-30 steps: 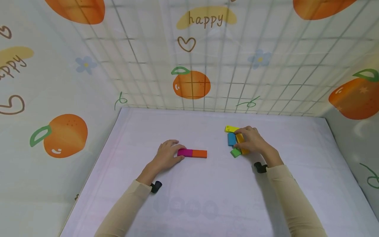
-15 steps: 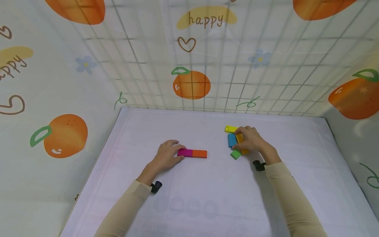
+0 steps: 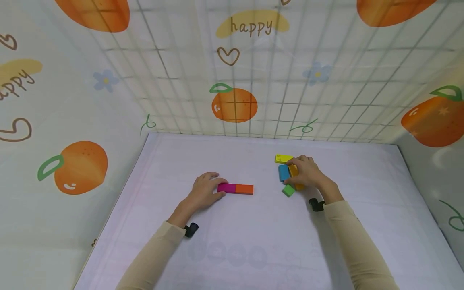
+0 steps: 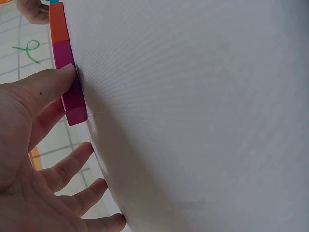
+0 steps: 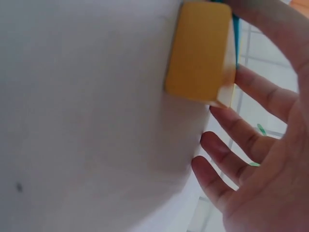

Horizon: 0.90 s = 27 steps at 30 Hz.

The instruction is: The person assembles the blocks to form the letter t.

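One left hand (image 3: 204,191): flat magenta rectangular block (image 3: 226,188) is pinched, abutted by oblong orange block (image 3: 244,189).
Right hand (image 3: 308,173): flat blue rectangular block (image 3: 283,172) is pinched beside thick amber block (image 5: 198,53).

A white tabletop (image 3: 232,229) carries a magenta-orange block row (image 3: 235,189) and a block cluster (image 3: 284,173).

"happy" (image 3: 251,27) on the back wall (image 3: 270,70), cut-off "appy" (image 3: 17,83) on the left wall (image 3: 65,117)

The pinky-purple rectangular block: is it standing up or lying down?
Lying down; the head view shows the block lengthwise along the white table.
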### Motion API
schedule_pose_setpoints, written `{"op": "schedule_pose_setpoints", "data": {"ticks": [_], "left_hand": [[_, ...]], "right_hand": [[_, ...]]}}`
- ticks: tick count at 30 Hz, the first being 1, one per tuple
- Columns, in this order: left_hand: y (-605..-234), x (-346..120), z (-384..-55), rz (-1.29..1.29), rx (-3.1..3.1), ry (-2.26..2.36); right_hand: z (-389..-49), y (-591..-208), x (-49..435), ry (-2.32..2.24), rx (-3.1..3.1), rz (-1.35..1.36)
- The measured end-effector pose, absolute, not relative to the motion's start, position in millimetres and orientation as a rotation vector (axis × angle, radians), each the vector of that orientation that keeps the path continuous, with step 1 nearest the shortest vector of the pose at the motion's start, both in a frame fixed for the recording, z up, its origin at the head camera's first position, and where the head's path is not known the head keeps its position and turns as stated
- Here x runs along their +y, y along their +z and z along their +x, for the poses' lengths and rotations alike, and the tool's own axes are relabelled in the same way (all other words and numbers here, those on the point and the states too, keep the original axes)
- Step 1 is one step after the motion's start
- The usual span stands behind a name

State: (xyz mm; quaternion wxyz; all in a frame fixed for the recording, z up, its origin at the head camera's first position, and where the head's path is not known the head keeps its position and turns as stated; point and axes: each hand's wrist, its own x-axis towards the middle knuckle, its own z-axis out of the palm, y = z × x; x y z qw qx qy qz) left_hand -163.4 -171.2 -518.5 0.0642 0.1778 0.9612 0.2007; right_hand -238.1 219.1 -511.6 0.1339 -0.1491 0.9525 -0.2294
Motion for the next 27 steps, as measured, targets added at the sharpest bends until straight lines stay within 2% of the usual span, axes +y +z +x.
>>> {"op": "schedule_pose_setpoints", "data": {"ticks": [27], "left_hand": [[-518.8, -172.7, -162.8, 0.546, 2.902, 0.64]], "right_hand": [[-229.3, -500.9, 193.2, -0.756, 2.836, -0.525]]}}
